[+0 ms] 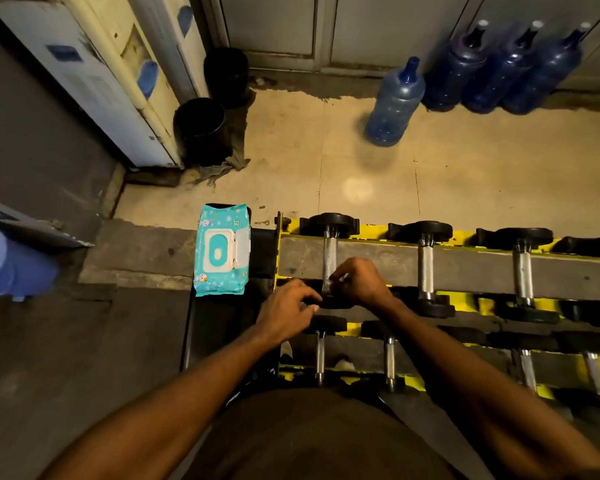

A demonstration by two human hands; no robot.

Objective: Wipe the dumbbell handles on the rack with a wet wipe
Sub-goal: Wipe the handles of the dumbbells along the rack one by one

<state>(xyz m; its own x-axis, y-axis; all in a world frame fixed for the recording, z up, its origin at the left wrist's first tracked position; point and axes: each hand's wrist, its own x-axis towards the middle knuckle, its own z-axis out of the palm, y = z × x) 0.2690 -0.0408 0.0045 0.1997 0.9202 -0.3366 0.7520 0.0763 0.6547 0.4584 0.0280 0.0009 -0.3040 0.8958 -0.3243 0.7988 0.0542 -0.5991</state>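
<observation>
A paler jug (395,105) of blue plastic is standing alone on the beige tiled floor (465,174). Behind it, three darker jugs (499,71) are lining up side by side against the grey wall panels (378,26). Two black buckets (201,129) are sitting just beside a tall white cabinet (94,88), and a crumpled grey rag (238,161) is spreading out from under the nearer one. A round patch of light (357,190) is glowing on the floor.
</observation>
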